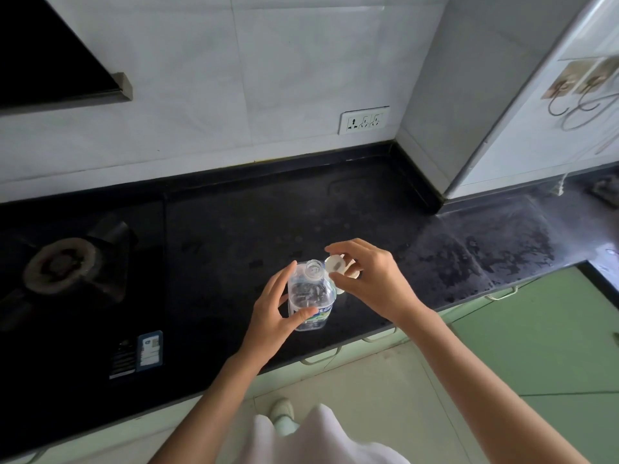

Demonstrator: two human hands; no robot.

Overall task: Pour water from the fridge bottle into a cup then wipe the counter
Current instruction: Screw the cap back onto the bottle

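Now I'm steadying the upright bottle [311,298] with my left hand [279,308], my right hand [365,279] pinching its cap [335,263] just beside the open mouth; the cup isn't visible.

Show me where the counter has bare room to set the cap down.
Bare counter lies between the bottle and back wall, and right toward the corner. Left is crowded by the gas burner; both hands fill the middle front.

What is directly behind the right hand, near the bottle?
A white cup shows partly behind the right hand, beside the bottle. The fingers hold a white cap. The hand covers most of the cup; its inside is hidden.
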